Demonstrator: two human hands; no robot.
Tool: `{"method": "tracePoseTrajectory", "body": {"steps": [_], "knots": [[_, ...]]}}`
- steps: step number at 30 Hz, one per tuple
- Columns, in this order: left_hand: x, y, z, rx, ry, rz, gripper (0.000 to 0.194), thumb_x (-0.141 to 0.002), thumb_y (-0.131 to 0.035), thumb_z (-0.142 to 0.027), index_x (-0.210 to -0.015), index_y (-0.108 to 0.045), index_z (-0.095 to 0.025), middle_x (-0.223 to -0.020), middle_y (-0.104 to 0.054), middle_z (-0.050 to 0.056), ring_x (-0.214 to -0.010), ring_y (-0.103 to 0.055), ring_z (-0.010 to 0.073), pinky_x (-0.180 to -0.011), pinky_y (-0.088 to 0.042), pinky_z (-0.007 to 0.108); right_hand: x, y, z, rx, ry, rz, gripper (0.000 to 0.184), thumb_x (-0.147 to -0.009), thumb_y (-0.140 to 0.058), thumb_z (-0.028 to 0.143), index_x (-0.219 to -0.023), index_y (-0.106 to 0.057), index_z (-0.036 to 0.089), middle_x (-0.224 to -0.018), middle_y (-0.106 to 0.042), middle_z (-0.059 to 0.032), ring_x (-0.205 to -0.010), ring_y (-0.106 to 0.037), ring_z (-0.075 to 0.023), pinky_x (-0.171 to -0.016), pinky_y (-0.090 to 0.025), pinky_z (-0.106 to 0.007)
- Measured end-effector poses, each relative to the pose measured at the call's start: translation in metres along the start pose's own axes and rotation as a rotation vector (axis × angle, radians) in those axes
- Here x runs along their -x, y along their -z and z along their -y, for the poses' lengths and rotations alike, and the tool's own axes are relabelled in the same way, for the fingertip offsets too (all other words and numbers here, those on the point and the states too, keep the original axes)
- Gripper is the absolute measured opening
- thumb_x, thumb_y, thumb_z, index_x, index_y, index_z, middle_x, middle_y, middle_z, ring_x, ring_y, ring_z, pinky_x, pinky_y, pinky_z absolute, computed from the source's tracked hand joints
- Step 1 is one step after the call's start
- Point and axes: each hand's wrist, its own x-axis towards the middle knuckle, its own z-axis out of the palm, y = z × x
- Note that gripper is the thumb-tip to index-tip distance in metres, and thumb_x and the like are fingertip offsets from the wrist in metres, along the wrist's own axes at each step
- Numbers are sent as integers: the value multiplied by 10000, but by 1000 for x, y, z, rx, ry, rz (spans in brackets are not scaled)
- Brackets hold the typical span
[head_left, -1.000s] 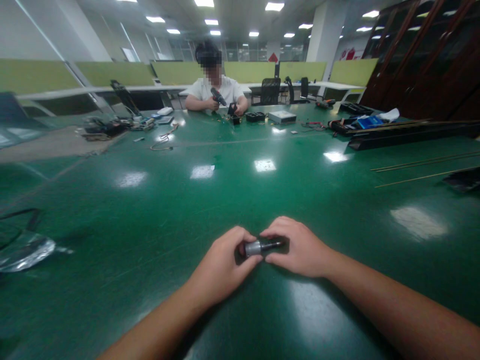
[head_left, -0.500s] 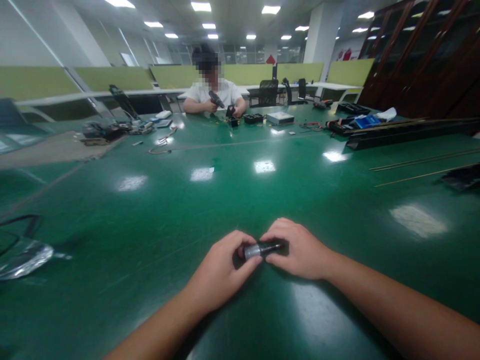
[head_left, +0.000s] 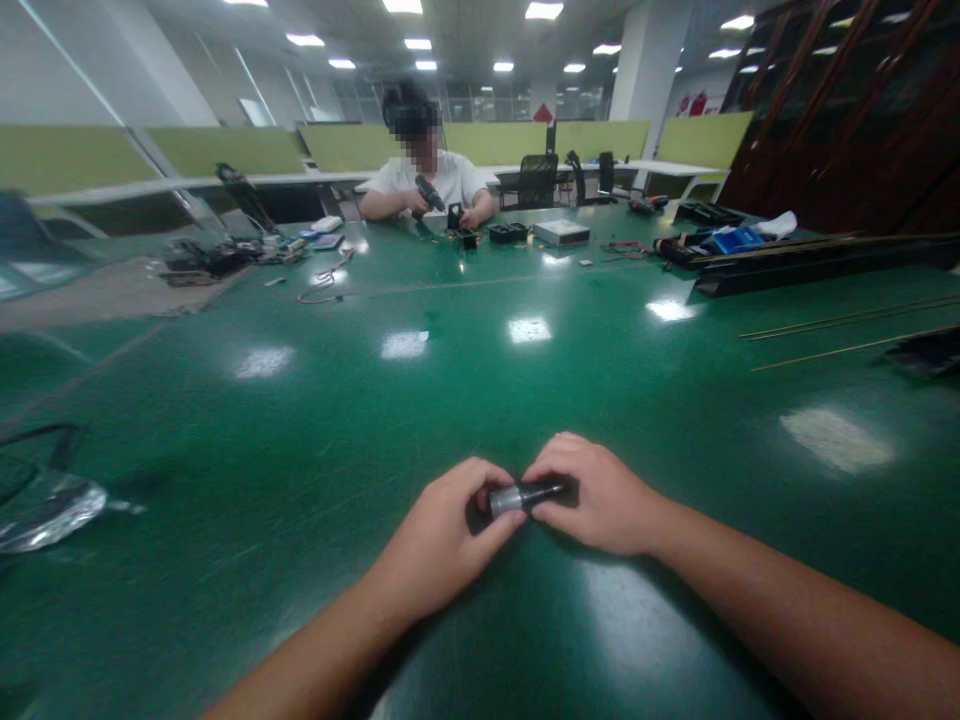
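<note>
Crosswise, silver-and-black cylinder [head_left: 507, 500] between fingers [head_left: 501, 528] of both hands.

Glossy, smooth green tabletop [head_left: 337, 400]; crinkled, shiny silver wrapping [head_left: 56, 515]; dark glossy wood cabinet [head_left: 847, 130].

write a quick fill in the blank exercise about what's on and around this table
1. The tabletop is ____ in colour.
2. The left hand and the right hand are around a small cylinder, whose dark tapered end points to the wearer's ____.
3. The person across the table wears a ____ top.
4. A crinkled silvery item lies near the ____ edge of the picture.

Missing words: green; right; white; left
</note>
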Motion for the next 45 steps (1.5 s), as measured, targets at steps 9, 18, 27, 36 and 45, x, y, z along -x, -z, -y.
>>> {"method": "tracePoseTrajectory", "body": {"steps": [9,18,27,36,45], "knots": [[0,-1,0,1,-10,-8,149,-836,-673,-270,-966,-636,-206,-896,-657,8,-810,-605,180,-729,-454,289,2,-1,1,16,38,5,209,-766,-727,200,-969,-682,192,-884,-680,-38,-868,-578,-196,-834,-435,-345],[0,-2,0,-26,-16,7,178,-809,-693,-267,-964,-636,-202,-914,-661,14,-841,-608,192,-761,-453,305,3,-4,3,35,22,-17,187,-767,-730,206,-951,-696,199,-869,-686,-28,-859,-576,-191,-842,-424,-351],[0,-2,-2,-40,-14,10,152,-820,-680,-265,-953,-634,-208,-899,-658,8,-827,-609,191,-755,-445,303,3,-5,1,22,33,-17,129,-778,-729,202,-904,-703,204,-847,-700,-20,-836,-581,-185,-838,-421,-353],[1,-3,-1,-32,-10,1,129,-831,-677,-263,-906,-598,-193,-876,-632,14,-815,-591,191,-738,-431,297,2,-5,2,19,34,-11,73,-800,-719,196,-873,-716,201,-811,-704,-24,-807,-581,-186,-818,-423,-349],[1,-2,-2,-23,-18,5,110,-837,-668,-257,-895,-597,-194,-857,-619,10,-788,-580,181,-715,-426,290,2,-2,3,26,8,14,62,-801,-724,197,-863,-723,201,-808,-704,-27,-810,-590,-186,-829,-428,-351]]}}
